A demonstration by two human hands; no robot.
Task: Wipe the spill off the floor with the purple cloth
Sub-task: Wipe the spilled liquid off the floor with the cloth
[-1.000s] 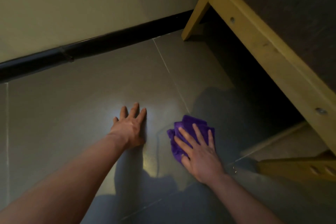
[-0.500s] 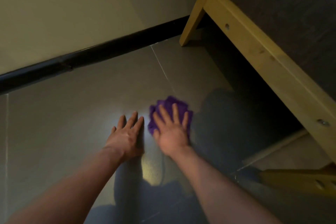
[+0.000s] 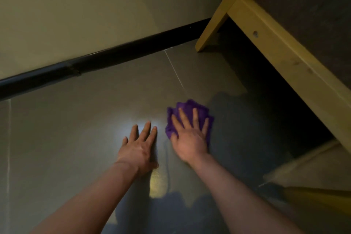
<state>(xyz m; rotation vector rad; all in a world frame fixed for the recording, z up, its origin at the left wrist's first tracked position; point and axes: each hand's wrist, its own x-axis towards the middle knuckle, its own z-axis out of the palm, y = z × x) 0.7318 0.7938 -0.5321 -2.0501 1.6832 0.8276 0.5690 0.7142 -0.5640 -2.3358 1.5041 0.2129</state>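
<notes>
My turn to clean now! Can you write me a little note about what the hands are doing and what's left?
Left hand: flat on the floor, fingers spread, holding nothing.
Right hand: pressed flat on the bunched purple cloth, near the wooden frame.
Done: wiping is under way.
Left: the floor is dim and shiny, so I cannot tell how much spill remains. Probably wipe around the cloth, then check.

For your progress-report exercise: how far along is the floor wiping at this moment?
Done: the purple cloth is already down on the floor. In hand: the right hand presses flat on it, mid-wipe, while the left hand braces beside it. Left: hard to judge; glare hides any spill, though a faint curved streak shows between the wrists.
</notes>
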